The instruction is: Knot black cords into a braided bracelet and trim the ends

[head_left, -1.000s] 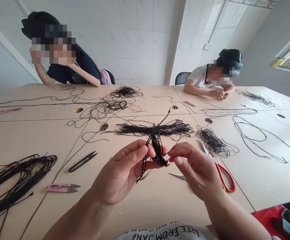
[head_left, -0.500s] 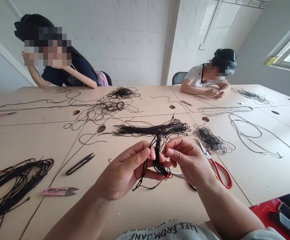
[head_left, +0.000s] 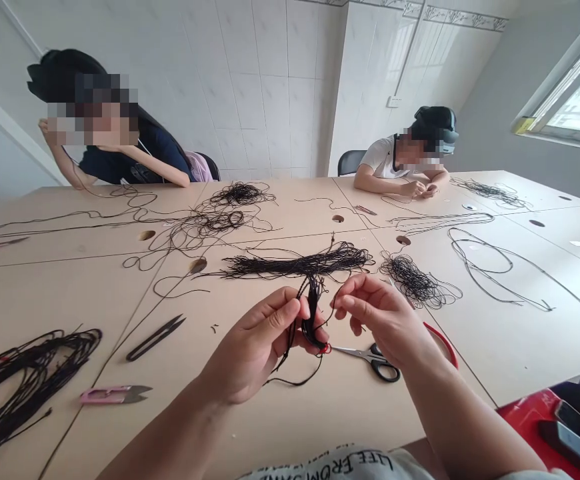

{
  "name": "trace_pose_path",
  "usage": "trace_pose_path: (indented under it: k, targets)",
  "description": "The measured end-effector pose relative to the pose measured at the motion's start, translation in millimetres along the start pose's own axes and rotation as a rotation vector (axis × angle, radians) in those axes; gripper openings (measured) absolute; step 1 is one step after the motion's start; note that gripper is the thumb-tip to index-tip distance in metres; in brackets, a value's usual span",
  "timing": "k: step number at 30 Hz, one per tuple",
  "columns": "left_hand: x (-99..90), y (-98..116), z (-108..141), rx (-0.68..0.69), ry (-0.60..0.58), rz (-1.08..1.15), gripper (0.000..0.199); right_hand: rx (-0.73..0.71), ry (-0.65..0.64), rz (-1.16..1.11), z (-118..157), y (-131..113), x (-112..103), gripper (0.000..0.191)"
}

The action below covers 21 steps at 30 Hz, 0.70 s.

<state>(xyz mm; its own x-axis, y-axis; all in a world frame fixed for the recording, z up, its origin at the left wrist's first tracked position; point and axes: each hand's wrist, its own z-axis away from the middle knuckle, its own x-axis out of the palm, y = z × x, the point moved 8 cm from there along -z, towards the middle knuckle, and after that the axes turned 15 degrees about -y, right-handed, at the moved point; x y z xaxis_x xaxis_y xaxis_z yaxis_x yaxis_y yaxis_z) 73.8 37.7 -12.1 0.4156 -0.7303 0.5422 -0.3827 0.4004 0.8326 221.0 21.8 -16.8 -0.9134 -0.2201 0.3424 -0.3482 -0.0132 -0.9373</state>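
My left hand is closed around a bundle of black cords, thumb on top. A red tie marks the bundle's lower end, and a loose strand hangs below the fingers. My right hand, just to the right, pinches a single thin black cord between thumb and forefinger. Beyond both hands lies a thick hank of black cords. Black-handled scissors rest beneath the right hand. Red-handled scissors are partly hidden behind its wrist.
Black thread snips, pink snips and a large coil of black cord lie on the left. Tangled cord and a cord heap lie farther off. Two people sit across the table. A red item is at lower right.
My right hand has drawn slightly away from the bundle, pulling the thin cord rightward. The black-handled scissors show more fully. The view has shifted a little.
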Motion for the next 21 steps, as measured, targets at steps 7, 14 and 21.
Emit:
trace_pose_path:
  k: [7, 14, 21]
  targets:
    - [5.3, -15.9, -5.6, -0.075, -0.036, 0.043, 0.025, -0.062, 0.0, -0.112, -1.3, 10.1, 5.2, 0.035]
    - [1.0, -33.1, -13.3, -0.169, 0.014, 0.019, 0.032, -0.381, 0.342, -0.106, 22.5, -40.1, -64.1, 0.036]
    - [-10.9, -46.4, -51.8, -0.274, 0.023, -0.235, 0.033, -0.816, 0.648, 0.005, 70.5, -104.1, -105.3, 0.021]
